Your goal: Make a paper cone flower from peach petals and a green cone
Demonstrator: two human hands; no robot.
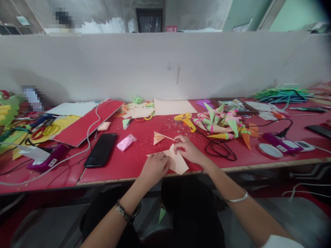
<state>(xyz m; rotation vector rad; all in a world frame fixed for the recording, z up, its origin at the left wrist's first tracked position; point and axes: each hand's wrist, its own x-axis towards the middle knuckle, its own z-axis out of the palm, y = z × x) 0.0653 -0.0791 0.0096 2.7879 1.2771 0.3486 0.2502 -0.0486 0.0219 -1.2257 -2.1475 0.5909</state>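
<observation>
At table (124,162) edge, left hand (154,167) covering peach paper (179,164), right hand (187,150), grip unclear

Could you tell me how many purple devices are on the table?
2: a purple device left of the black phone, another by the white disc. Clutter may hide more.

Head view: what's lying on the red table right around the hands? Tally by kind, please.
Peach paper sheet, held by left hand and right hand: 1
Folded peach piece: 1
Pink packet: 1
Black phone: 1
Yellow glue gun: 1
Total: 5
</observation>
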